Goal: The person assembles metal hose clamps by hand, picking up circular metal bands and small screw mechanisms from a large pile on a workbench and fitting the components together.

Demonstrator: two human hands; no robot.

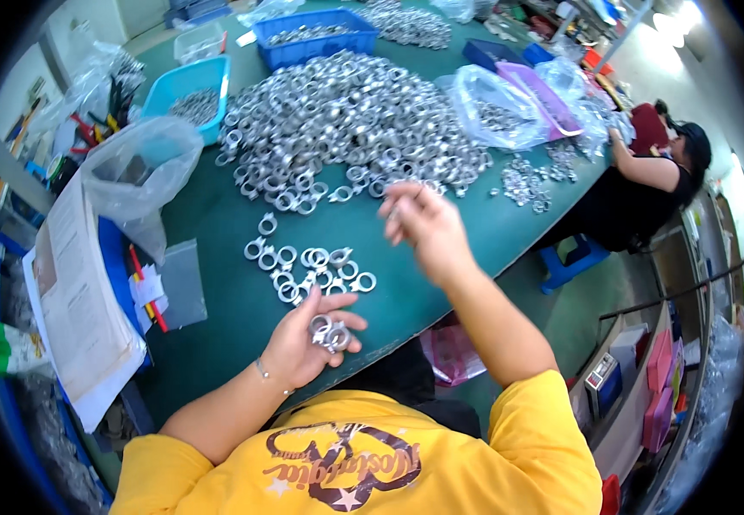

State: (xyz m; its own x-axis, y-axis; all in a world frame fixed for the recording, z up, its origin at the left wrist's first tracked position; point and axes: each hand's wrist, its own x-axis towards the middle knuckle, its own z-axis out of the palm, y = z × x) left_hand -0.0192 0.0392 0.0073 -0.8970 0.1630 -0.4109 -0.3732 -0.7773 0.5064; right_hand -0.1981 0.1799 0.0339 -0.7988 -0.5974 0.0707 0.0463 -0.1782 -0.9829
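My left hand is palm up near the table's front edge, its fingers partly spread under a few silvery metal ring clamps that rest in it. My right hand hovers over the table by the near side of a big heap of the same ring clamps. Its fingers are curled together; whatever they pinch is too small and blurred to make out. Between the heap and my left hand lies a loose group of separate ring clamps, several of them touching or overlapping.
A turquoise basin and a blue crate with metal parts stand behind the heap. Clear bags, a lilac tray and small parts lie to the right. Papers lie left. A co-worker sits at the right edge.
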